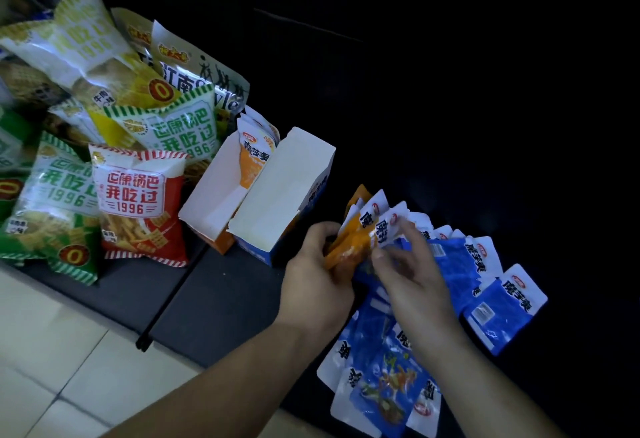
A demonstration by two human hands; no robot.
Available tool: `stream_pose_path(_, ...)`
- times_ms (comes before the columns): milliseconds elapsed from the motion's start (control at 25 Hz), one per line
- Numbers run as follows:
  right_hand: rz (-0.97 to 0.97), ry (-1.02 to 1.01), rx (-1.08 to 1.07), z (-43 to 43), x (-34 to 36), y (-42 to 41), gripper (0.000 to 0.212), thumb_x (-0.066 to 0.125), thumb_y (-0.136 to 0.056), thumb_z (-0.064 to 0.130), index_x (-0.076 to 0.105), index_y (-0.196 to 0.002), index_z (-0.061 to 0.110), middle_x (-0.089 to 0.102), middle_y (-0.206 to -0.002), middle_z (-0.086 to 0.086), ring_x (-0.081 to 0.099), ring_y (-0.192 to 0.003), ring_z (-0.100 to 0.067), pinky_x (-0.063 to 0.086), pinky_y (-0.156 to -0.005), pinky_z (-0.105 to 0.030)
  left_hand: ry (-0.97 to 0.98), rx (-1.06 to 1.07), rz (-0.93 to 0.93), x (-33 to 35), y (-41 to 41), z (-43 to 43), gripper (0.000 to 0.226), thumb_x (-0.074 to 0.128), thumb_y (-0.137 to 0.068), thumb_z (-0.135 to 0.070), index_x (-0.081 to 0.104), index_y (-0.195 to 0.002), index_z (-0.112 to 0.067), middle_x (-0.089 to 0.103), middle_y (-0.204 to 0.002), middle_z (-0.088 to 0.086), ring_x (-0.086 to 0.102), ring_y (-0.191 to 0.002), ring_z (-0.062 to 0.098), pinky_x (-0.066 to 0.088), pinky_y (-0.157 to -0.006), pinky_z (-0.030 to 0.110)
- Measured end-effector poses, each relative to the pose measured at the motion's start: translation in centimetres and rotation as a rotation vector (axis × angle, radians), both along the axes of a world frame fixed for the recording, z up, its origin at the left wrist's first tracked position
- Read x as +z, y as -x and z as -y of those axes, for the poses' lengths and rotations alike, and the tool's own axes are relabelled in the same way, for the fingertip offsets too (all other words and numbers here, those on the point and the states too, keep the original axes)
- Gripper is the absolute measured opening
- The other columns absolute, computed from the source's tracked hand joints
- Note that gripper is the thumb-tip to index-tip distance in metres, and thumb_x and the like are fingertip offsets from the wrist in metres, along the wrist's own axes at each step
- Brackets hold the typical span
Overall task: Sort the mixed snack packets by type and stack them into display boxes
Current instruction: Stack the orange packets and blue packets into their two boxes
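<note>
Lying under the right wrist, blue packets (381,382) are fanning out. The left hand (317,266) is gripping a bunch of orange packets (351,241), fingers curled round them; the right hand (414,273) is pinching one's white top (thumb underneath). Beyond the fingertips, a blue box (280,191) and an orange box (216,181) are standing open.

Likely a shop: snack bags (138,195) heaped beside display boxes (277,188) on a dark counter (225,299).
</note>
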State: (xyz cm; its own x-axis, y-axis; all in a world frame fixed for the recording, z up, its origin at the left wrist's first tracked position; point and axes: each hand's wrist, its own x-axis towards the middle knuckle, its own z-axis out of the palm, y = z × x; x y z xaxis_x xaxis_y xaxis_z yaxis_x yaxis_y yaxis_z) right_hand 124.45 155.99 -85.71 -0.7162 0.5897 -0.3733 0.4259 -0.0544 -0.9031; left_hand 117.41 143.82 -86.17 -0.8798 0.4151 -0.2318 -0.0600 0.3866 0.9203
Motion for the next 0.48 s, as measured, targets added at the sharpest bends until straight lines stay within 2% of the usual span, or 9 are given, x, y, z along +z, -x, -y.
stream_pose_path(80,-0.097,0.057,-0.010,0.8,1.0,-0.1,0.077,0.073,-0.089,0.043,0.026,-0.144,0.072,0.058,-0.119,0.040,0.059,-0.101,0.024,0.050,-0.079,-0.016,-0.104,0.046,0.050,1.7,-1.1,2.4,0.040,0.067,-0.097,-0.009,0.055,-0.117,-0.042,0.070,-0.092,-0.012,0.068,-0.067,0.016,0.058,-0.052,0.033)
stream_pose_path(120,-0.140,0.113,-0.016,1.3,1.3,0.0,0.083,0.076,-0.084,0.043,0.026,-0.142,0.075,0.057,-0.123,0.041,0.061,-0.108,0.018,0.055,-0.082,-0.021,-0.153,0.051,0.106,2.6,-1.6,3.3,0.039,0.068,-0.096,-0.007,0.057,-0.117,-0.039,0.070,-0.094,-0.015,0.069,-0.071,0.015,0.060,-0.055,0.030)
stream_pose_path(200,-0.191,0.242,-0.032,2.2,1.6,0.8,0.089,0.082,-0.076,0.036,0.031,-0.138,0.076,0.057,-0.139,0.026,0.065,-0.121,-0.008,0.060,-0.092,-0.040,-0.228,0.017,0.225,3.3,-2.2,4.8,0.042,0.072,-0.093,-0.005,0.062,-0.117,-0.038,0.074,-0.096,-0.017,0.073,-0.081,0.009,0.062,-0.065,0.026)
stream_pose_path(240,-0.204,0.305,-0.044,2.7,1.9,1.4,0.089,0.083,-0.078,0.028,0.036,-0.140,0.072,0.059,-0.141,0.017,0.068,-0.119,-0.016,0.061,-0.090,-0.044,-0.269,-0.007,0.274,3.4,-2.3,5.2,0.045,0.075,-0.091,-0.005,0.064,-0.118,-0.039,0.076,-0.099,-0.015,0.075,-0.086,0.009,0.063,-0.072,0.028)
stream_pose_path(360,-0.149,0.364,-0.117,2.8,2.0,2.8,0.077,0.079,-0.085,0.007,0.052,-0.137,0.055,0.066,-0.133,0.002,0.075,-0.104,-0.023,0.062,-0.074,-0.039,-0.354,0.014,0.405,3.4,-1.0,5.5,0.055,0.079,-0.086,-0.005,0.064,-0.127,-0.038,0.079,-0.106,-0.009,0.076,-0.095,0.014,0.062,-0.080,0.034)
stream_pose_path(480,-0.104,0.382,-0.246,2.0,2.8,3.7,0.076,0.080,-0.087,0.007,0.051,-0.138,0.056,0.064,-0.131,0.000,0.072,-0.105,-0.028,0.063,-0.068,-0.043,-0.373,-0.040,0.332,3.1,-0.8,5.4,0.068,0.079,-0.085,-0.007,0.056,-0.135,-0.048,0.076,-0.113,-0.014,0.075,-0.100,0.007,0.062,-0.075,0.026)
